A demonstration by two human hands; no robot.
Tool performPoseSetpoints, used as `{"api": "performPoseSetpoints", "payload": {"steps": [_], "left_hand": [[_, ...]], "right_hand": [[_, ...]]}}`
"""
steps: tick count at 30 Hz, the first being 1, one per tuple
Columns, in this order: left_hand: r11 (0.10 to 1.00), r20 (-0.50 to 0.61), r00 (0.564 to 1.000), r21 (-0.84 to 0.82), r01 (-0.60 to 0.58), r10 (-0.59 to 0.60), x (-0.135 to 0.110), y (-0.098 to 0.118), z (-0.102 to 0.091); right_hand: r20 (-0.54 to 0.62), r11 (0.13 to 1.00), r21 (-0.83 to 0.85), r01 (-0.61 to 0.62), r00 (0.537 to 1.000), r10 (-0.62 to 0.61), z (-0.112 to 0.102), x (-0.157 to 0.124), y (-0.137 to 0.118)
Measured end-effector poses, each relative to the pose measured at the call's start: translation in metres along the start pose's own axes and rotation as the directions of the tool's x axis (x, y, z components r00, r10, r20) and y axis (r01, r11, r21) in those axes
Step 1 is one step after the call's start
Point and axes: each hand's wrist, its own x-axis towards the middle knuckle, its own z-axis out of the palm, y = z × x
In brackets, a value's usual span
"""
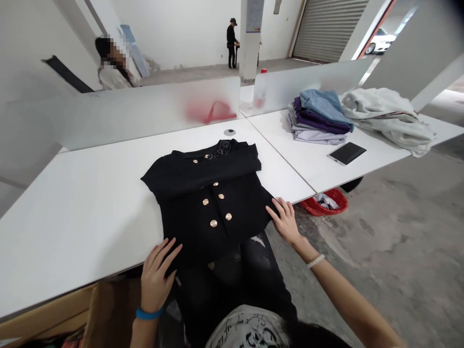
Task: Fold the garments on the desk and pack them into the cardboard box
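A black jacket [192, 227] with gold buttons lies front up on the white table, its lower edge hanging past the front edge towards my lap. One sleeve [217, 175] is folded across the chest, and dark beaded trim shows at the neckline. My left hand [157, 275], a blue band at its wrist, rests at the jacket's lower left corner with the fingers spread. At the lower right corner, my right hand [285, 221] touches the hem with its fingers stretched out; a white bracelet circles that wrist. Whether either hand reaches under the cloth is hidden.
On the right-hand table lie folded clothes [321, 118], a pale garment heap [389, 118] and a phone [347, 153]. A frosted divider [152, 111] runs along the back. Below are a red-lined bin [339, 205] and a cardboard box [90, 309]. Two people are beyond.
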Motion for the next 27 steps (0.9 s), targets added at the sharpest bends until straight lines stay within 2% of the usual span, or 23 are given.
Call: {"api": "performPoseSetpoints", "payload": {"steps": [4, 7, 10, 13, 18, 21, 23, 27], "left_hand": [[0.993, -0.032, 0.998, -0.1, 0.059, -0.063, 0.004, 0.002, 0.0], [0.986, -0.038, 0.994, -0.134, 0.096, -0.102, 0.005, 0.005, -0.001], [0.98, -0.031, 0.993, -0.167, 0.104, -0.111, 0.007, 0.005, -0.003], [0.982, 0.031, 0.995, -0.166, 0.094, -0.09, 0.008, 0.003, -0.005], [0.995, 0.142, 0.99, -0.099, 0.031, -0.017, 0.01, 0.001, -0.009], [0.996, 0.161, 0.987, -0.087, 0.025, -0.011, 0.012, -0.001, -0.013], [0.996, 0.165, 0.986, -0.091, 0.01, 0.005, 0.015, -0.001, -0.021], [0.989, 0.164, 0.986, -0.148, 0.003, 0.022, 0.024, 0.008, -0.057]], "right_hand": [[-0.029, 0.999, 0.028, -0.035, 0.999, 0.036, -0.003, 0.006, -0.001], [-0.005, 0.998, 0.054, -0.016, 1.0, 0.017, -0.014, 0.008, 0.001], [-0.03, 0.999, 0.047, 0.015, 0.999, -0.013, -0.026, 0.009, -0.002], [-0.06, 0.996, 0.048, 0.07, 0.996, -0.067, -0.033, 0.012, -0.008], [-0.054, 0.986, 0.11, 0.127, 0.991, -0.122, -0.031, 0.02, -0.016], [0.009, 0.978, 0.182, 0.101, 0.994, -0.105, -0.035, 0.026, -0.013], [0.074, 0.965, 0.25, 0.081, 0.992, -0.102, -0.046, 0.03, -0.009], [0.235, 0.916, 0.4, 0.031, 0.962, -0.135, -0.083, 0.038, 0.005]]}}
